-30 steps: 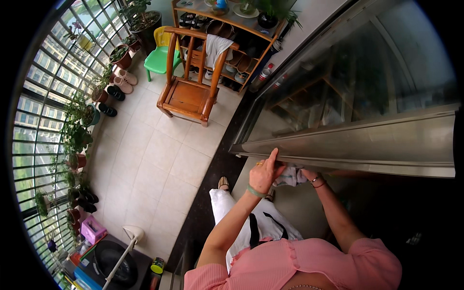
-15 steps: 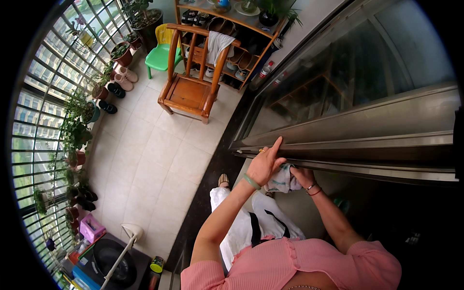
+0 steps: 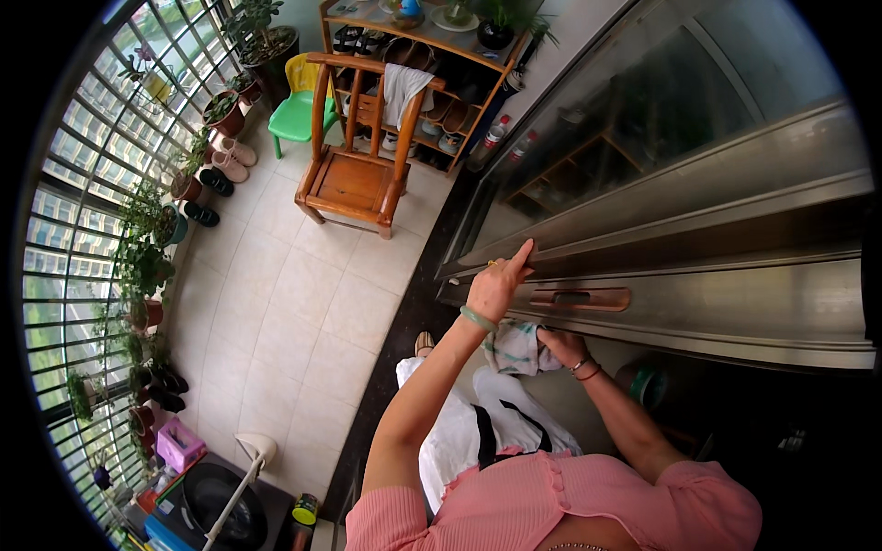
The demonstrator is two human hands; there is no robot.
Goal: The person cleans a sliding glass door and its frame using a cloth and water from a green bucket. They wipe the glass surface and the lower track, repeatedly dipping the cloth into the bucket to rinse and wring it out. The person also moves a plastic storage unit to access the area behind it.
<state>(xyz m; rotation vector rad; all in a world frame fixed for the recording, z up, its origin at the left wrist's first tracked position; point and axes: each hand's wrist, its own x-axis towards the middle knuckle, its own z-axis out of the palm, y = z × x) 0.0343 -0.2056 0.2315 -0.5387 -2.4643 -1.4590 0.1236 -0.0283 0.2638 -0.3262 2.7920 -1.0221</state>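
My left hand (image 3: 493,289), with a green bangle at the wrist, rests against the metal frame of a sliding glass door (image 3: 698,216). Its index finger is stretched along the frame; the fingers underneath are partly hidden. Just below the door's edge, my right hand (image 3: 563,348) is closed on a white cloth (image 3: 514,348) with greenish stripes. The cloth hangs bunched beside the lower frame. A reddish-brown recessed handle (image 3: 581,299) shows on the door panel between my two hands.
A wooden chair (image 3: 354,184) stands on the tiled floor ahead, near a green and yellow child's chair (image 3: 303,110) and a shoe rack (image 3: 473,87). Potted plants (image 3: 147,220) line the barred window on the left. A dark sill (image 3: 390,386) runs along the floor.
More of the door panel now shows, including its recessed handle. My right hand and the cloth have shifted slightly left and down. My left hand has moved a little up along the frame.
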